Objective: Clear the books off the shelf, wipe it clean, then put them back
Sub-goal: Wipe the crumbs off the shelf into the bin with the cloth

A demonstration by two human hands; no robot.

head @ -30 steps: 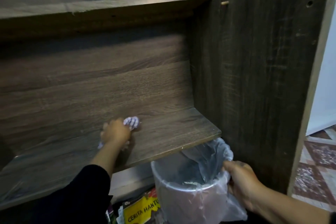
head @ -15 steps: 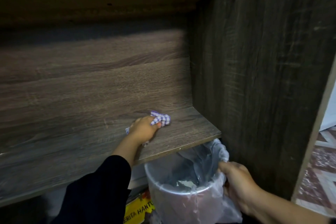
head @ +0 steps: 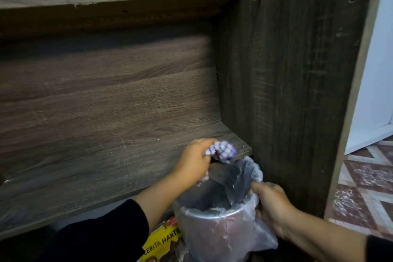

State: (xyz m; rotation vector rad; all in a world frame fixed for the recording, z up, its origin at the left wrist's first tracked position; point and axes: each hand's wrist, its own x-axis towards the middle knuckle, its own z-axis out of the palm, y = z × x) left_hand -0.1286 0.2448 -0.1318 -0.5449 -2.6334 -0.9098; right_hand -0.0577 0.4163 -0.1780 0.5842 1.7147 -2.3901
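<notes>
We see the shelf (head: 89, 168) bare of books, so clearing looks done. Our right hand (head: 274, 206) grips the lined bin (head: 214, 227) under its edge; our left hand (head: 194, 162) clutches the checked cloth (head: 223, 150) there. One book (head: 161, 244) lies below, awaiting return.

One cloth (head: 223, 150), one lined bin (head: 214, 229), one book (head: 161, 242), two hands

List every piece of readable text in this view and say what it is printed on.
"CERITA HANTU": on the yellow book cover lying below the shelf, beside the bin; the first letter is partly cut off.
Small red mark above that title: too blurred to read.
No other text is visible.
</notes>
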